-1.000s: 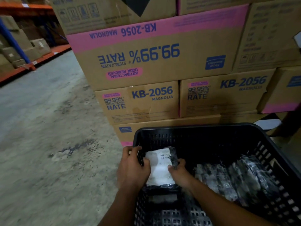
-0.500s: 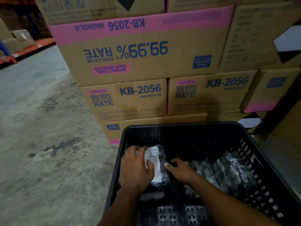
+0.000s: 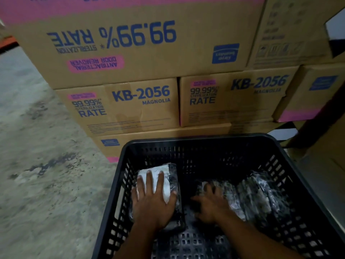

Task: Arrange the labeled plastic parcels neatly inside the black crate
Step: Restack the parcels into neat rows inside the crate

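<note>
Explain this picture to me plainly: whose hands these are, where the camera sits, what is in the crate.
There is no machine here. A person wears a camera on the head, looking down at their own bare hands. The left hand presses flat on a white-labeled plastic parcel at the left side of the black crate. The right hand rests on a row of wrapped parcels further right. Neither hand lifts anything. Behind the crate stand stacked cardboard boxes on a concrete floor.

This was a warehouse or stockroom. Stacked cardboard cartons (image 3: 130,53) printed "KB-2056 MAGNOLIA" and "99.99% STERILIZATION RATE" rose in tiers from a bare, stained concrete floor (image 3: 37,174). An orange racking beam (image 3: 7,42) showed at far left, and a black perforated crate (image 3: 291,176) stood before the stack.
</note>
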Available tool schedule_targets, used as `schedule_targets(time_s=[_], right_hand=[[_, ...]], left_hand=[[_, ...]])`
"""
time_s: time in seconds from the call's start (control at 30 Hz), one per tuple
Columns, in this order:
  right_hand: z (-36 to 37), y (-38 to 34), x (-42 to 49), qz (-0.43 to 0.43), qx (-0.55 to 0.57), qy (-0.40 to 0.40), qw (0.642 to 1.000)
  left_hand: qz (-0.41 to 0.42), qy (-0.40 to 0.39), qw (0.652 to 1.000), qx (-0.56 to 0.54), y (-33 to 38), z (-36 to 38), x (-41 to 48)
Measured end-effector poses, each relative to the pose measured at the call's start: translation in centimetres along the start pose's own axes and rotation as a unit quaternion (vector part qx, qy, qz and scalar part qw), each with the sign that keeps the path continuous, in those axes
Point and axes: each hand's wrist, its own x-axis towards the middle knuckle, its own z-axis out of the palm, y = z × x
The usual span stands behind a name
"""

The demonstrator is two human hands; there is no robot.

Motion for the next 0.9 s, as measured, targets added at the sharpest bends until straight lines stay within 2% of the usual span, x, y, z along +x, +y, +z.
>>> schedule_targets(time_s=[0.13,0.27,0.4,0.6,0.77,0.9], right_hand=[[0.4,0.0,0.0,0.009,-0.032,0.018,0.999],[0.2,0.0,-0.7,0.015,-0.030,0.077,0.996],[-1.8,0.3,-1.6,0.048,0.037,0.136,0.989],[-3.5,0.8,-3.4,0.070,0.132,0.159,0.976],[-4.7,4.6,-5.8,0.121,0.184,0.179,0.959],[-4.9,6.4,-7.5,0.080,0.248,0.185,0.948]], left_hand=[[-0.009,0.006,1.000,-0.007,-0.2,0.3,0.3],[-0.017,0.004,1.000,-0.013,0.0,0.4,0.6],[-0.021,-0.015,0.999,-0.021,-0.2,0.4,0.8],[-0.019,-0.043,0.998,-0.028,-0.1,0.0,0.7],[-0.024,-0.051,0.996,-0.068,1.0,-1.3,0.1],[-0.010,-0.066,0.992,-0.103,2.7,-2.8,-0.6]])
